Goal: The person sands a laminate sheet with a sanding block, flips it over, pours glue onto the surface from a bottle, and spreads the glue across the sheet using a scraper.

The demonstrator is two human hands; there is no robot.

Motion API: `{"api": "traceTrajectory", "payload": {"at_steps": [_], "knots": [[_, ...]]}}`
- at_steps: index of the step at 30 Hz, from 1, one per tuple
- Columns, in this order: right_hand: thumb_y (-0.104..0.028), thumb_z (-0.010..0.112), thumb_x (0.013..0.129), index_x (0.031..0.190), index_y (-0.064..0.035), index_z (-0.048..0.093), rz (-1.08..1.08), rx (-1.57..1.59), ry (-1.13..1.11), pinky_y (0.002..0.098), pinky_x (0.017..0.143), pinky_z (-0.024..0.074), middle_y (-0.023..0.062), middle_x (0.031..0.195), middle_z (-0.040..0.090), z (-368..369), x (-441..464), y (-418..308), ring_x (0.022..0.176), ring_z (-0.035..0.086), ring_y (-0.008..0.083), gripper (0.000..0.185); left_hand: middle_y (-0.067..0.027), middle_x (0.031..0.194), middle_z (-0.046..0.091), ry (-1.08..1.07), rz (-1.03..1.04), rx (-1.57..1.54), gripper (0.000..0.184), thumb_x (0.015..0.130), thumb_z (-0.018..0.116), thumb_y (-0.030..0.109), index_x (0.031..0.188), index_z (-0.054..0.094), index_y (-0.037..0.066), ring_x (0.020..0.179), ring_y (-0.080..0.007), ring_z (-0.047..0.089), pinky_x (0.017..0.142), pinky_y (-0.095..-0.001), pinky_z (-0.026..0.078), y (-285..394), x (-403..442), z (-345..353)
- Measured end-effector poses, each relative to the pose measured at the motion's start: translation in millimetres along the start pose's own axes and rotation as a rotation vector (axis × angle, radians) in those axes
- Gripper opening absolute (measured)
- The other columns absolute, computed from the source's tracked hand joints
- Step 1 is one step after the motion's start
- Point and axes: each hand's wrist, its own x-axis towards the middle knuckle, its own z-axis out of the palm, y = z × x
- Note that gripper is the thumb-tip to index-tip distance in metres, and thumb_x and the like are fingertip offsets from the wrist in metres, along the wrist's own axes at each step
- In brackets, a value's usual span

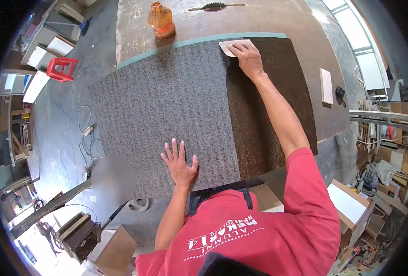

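A large sheet (167, 106) lies on the brown table, mottled grey over its left part and dark brown (273, 110) over its right. My left hand (181, 168) rests flat on the grey part near the front edge, fingers spread, holding nothing. At the far edge, my right hand (248, 57) grips a pale, flat, spreader-like piece (230, 46), which is pressed down where the grey and brown parts meet. A teal strip (190, 41) shows along the sheet's far edge. Beyond it stands an orange translucent bottle (161, 22) with an open top.
A black bristled brush (215, 6) lies at the table's far side. To the right are a pale wooden strip (326, 86) and a small black object (340, 92). A red stool (62, 69) and a grey cable (85, 133) are on the floor at left.
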Motion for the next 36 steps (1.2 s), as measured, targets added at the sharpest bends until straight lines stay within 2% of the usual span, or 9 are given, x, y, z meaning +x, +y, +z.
{"api": "traceTrajectory", "payload": {"at_steps": [12, 21, 26, 27, 32, 34, 36], "knots": [[-0.004, 0.058, 0.091, 0.125, -0.0143, 0.071, 0.074, 0.038, -0.046, 0.0435, 0.1, 0.0509, 0.0054, 0.127, 0.07, 25.1, -3.1, 0.8, 0.118, 0.064, 0.0285, 0.038, -0.0117, 0.167, 0.03, -0.02, -0.017, -0.026, 0.075, 0.083, 0.072, 0.032, 0.151, 0.047, 0.014, 0.156, -0.0412, 0.016, 0.123, -0.065, 0.011, -0.4, 2.1, -0.5], [-0.002, 0.056, 0.09, 0.123, -0.0232, 0.074, 0.181, 0.068, -0.099, 0.0455, 0.1, 0.0518, 0.0029, 0.127, 0.071, 32.8, 4.3, 4.6, 0.119, 0.065, 0.0291, 0.042, -0.0116, 0.167, 0.03, -0.008, -0.013, -0.014, 0.073, 0.085, 0.071, 0.034, 0.151, 0.048, 0.013, 0.156, -0.0417, 0.017, 0.123, -0.0646, 0.012, -0.4, 1.0, -0.2], [-0.003, 0.058, 0.088, 0.123, -0.0274, 0.074, 0.201, 0.007, -0.445, 0.0421, 0.094, 0.0555, 0.0041, 0.121, 0.073, 5.3, 18.3, 9.2, 0.108, 0.07, 0.0282, 0.045, -0.0112, 0.167, 0.031, 0.034, 0.013, -0.018, 0.072, 0.086, 0.07, 0.036, 0.151, 0.048, 0.013, 0.156, -0.0413, 0.018, 0.123, -0.0641, 0.012, -2.3, -0.4, 1.5], [-0.005, 0.06, 0.089, 0.122, -0.0296, 0.075, 0.224, 0.077, -0.516, 0.042, 0.091, 0.0566, 0.0057, 0.117, 0.074, -14.2, 15.2, 3.9, 0.105, 0.071, 0.0295, 0.044, -0.011, 0.166, 0.031, 0.045, 0.014, -0.02, 0.071, 0.086, 0.069, 0.036, 0.151, 0.049, 0.013, 0.156, -0.0407, 0.018, 0.123, -0.0639, 0.012, -2.5, -2.1, 1.0], [-0.006, 0.063, 0.089, 0.117, -0.0302, 0.078, 0.19, 0.12, -0.567, 0.0439, 0.088, 0.0565, 0.0085, 0.106, 0.076, -83.7, -54.3, -54.6, 0.101, 0.071, 0.0324, 0.04, -0.0111, 0.165, 0.033, 0.089, 0.042, -0.068, 0.069, 0.087, 0.069, 0.036, 0.149, 0.051, 0.013, 0.155, -0.0394, 0.02, 0.123, -0.0625, 0.014, -6.5, -4.1, 0.4], [-0.003, 0.062, 0.087, 0.114, -0.0282, 0.079, 0.208, 0.188, -0.579, 0.0452, 0.085, 0.0561, 0.0098, 0.101, 0.076, -109.7, -94.4, -84.0, 0.097, 0.071, 0.0331, 0.04, -0.0113, 0.165, 0.035, 0.094, 0.05, -0.08, 0.068, 0.087, 0.069, 0.036, 0.148, 0.052, 0.012, 0.155, -0.0388, 0.021, 0.123, -0.0618, 0.015, -12.7, -9.5, 4.9], [-0.001, 0.061, 0.086, 0.112, -0.0254, 0.079, 0.226, 0.199, -0.618, 0.046, 0.084, 0.0561, 0.01, 0.099, 0.075, -137.4, -137.4, -110.2, 0.097, 0.071, 0.0333, 0.04, -0.0115, 0.161, 0.04, 0.156, 0.081, -0.136, 0.064, 0.087, 0.068, 0.035, 0.145, 0.055, 0.011, 0.153, -0.0378, 0.027, 0.122, -0.0624, 0.018, -22.7, -8.1, 11.3]]}}
